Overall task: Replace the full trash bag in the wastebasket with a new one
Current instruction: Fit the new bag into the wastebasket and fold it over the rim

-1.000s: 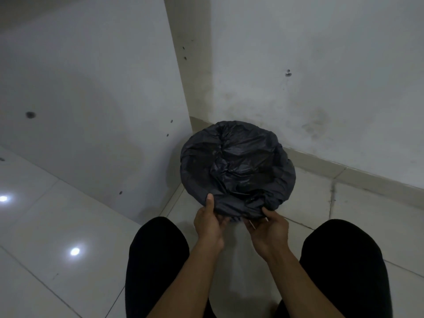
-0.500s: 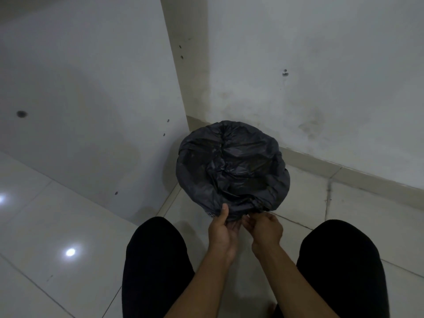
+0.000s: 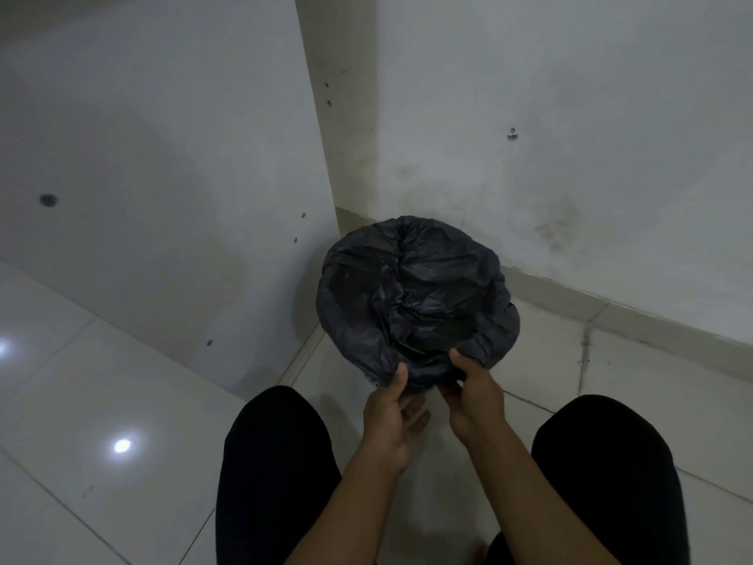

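Two hands work at the near rim of the wastebasket (image 3: 373, 381), which stands on the tiled floor (image 3: 122, 381) in the far corner where two walls meet. A black trash bag (image 3: 411, 291) lines it, its mouth folded out over the rim all the way round and its middle sunk in crumpled folds. The left hand (image 3: 391, 418) pinches the near edge of the bag, thumb on top and fingers (image 3: 415, 413) curled beneath. The right hand (image 3: 472, 397), just beside it, grips the same fold in the same way. The person squats with a knee on each side of the arms.

I cannot tell what lies under the folds, so whether the bag is full is unclear. No second bag is in view. By my reading the task is at its start: the edge is being loosened from the rim, and lifting the bag out and fitting a new one are not yet done.
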